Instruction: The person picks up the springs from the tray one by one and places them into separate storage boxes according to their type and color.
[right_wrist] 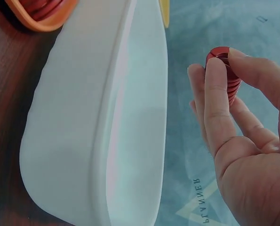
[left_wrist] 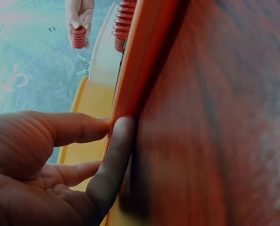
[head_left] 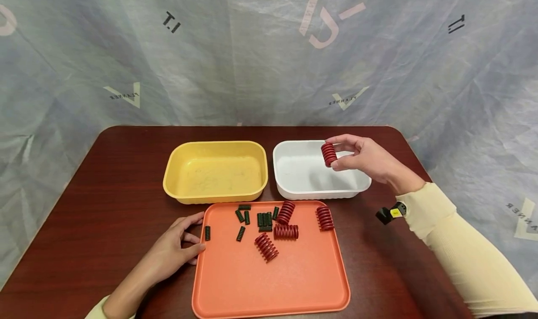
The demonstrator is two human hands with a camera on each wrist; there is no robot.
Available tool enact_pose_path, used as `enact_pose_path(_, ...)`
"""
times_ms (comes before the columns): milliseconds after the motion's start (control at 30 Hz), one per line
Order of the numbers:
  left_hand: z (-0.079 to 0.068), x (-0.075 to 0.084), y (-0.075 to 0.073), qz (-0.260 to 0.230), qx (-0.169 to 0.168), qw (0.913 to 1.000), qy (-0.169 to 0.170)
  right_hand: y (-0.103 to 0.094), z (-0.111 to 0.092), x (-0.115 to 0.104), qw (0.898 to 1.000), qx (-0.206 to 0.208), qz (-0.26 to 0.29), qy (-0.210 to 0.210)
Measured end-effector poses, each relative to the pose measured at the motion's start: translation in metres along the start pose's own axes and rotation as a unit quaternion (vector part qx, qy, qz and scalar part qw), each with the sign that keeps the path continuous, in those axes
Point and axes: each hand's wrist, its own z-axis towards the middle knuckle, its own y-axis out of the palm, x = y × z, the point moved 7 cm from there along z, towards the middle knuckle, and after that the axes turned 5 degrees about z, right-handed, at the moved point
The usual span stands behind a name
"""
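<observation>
In the head view my right hand (head_left: 363, 158) holds a red coil spring (head_left: 329, 154) between thumb and fingertips, over the white bin (head_left: 290, 191). The right wrist view shows the fingers around this red spring (right_wrist: 234, 87). My left hand (head_left: 174, 244) grips the left rim of the orange tray (head_left: 269, 288). In the left wrist view its fingers (left_wrist: 123, 129) lie against the tray's outer edge. On the tray lie several large red springs, one (head_left: 325, 217) at the right side. Several small dark green springs, one (head_left: 208, 233) by the left rim, lie there too.
A yellow bin (head_left: 214, 200) stands left of the white bin, both behind the tray on a dark wood table (head_left: 84, 235). A printed grey curtain (head_left: 269, 76) hangs behind the table. A black strap with a yellow tag (head_left: 392, 212) hangs at my right wrist.
</observation>
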Motion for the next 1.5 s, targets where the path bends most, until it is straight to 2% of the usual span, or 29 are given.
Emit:
enact_pose_path(200, 0.002, 0.000, 0.001, -0.005, 0.001, 1.0000, 0.001, 0.001, 0.016, 0.008, 1.000, 0.003, -0.013, 0.004)
enact_pose_path(467, 0.002, -0.001, 0.001, -0.010, 0.004, 0.9999, 0.007, 0.005, 0.033, 0.028, 0.998, -0.016, -0.052, 0.025)
enact_pose_path(667, 0.003, -0.002, 0.002, -0.011, 0.002, 0.9999, 0.006, 0.011, 0.043, 0.037, 0.997, -0.032, -0.071, 0.014)
enact_pose_path(933, 0.003, -0.002, 0.001, -0.013, 0.005, 0.9999, 0.010, 0.019, 0.050, 0.044, 0.995, -0.040, -0.086, 0.012)
enact_pose_path(1500, 0.001, -0.003, 0.002, -0.017, 0.003, 0.9998, 0.013, 0.024, 0.055, 0.052, 0.990, -0.063, -0.112, 0.053)
